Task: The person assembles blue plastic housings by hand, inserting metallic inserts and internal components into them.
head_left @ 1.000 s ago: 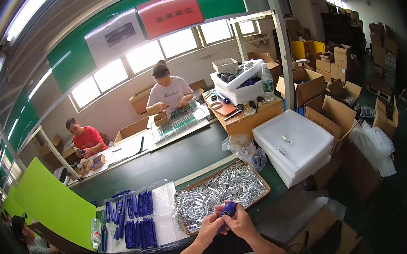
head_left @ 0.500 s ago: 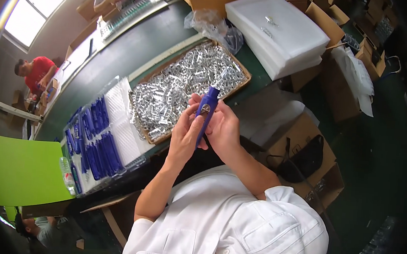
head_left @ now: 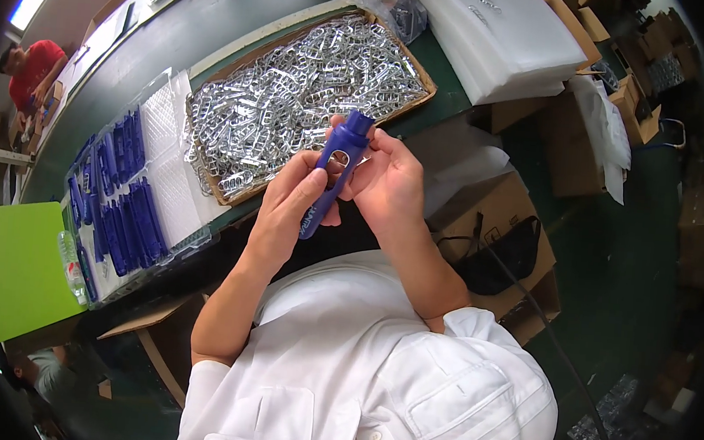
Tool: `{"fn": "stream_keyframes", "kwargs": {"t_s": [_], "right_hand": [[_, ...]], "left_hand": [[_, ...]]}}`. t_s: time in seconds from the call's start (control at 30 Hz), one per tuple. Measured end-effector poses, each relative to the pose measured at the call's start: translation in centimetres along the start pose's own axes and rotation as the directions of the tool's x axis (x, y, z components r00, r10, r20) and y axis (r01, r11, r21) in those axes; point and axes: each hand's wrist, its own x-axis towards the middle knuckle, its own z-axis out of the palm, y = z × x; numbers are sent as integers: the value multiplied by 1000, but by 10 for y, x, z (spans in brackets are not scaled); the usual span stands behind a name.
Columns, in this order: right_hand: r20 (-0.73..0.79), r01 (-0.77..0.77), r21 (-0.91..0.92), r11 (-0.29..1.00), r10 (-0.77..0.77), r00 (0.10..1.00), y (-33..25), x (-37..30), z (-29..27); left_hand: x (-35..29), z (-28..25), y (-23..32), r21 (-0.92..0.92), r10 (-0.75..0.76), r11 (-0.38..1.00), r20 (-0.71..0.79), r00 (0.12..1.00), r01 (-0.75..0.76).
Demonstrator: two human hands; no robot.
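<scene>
My left hand (head_left: 288,194) is wrapped round a blue plastic tube-shaped handle (head_left: 347,143), tilted with its narrower, notched end pointing away from me. An oval opening in its side shows silver metal inside. My right hand (head_left: 393,186) is on the handle's right side, fingers bent in beside the opening. A small silver metal piece (head_left: 363,161) shows between those fingers and the handle; its full shape is hidden. Just beyond my hands, a shallow cardboard tray (head_left: 431,89) holds a heap of shiny metal clip-like parts (head_left: 296,91).
Rows of blue plastic handles (head_left: 132,223) lie on white sheeting at the left, near a clear bottle (head_left: 72,268) and a green panel (head_left: 13,276). White foam sheets (head_left: 505,54) are stacked at the far right. Cardboard boxes (head_left: 484,222) stand at the right. A person in red (head_left: 34,71) sits far left.
My view has shifted, bringing the tray and hands closer. The handle has turned so its oval opening shows more fully, and my right fingers have moved in beside that opening.
</scene>
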Motion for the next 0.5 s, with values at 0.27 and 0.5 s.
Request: {"fn": "stream_keyframes", "kwargs": {"t_s": [0.27, 0.5], "right_hand": [[74, 146, -201, 969, -134, 988, 3, -7, 6], [149, 191, -242, 951, -158, 976, -1, -17, 21]], "left_hand": [[11, -6, -2, 66, -88, 994, -28, 996, 89], [18, -6, -3, 133, -76, 988, -4, 997, 75]]}}
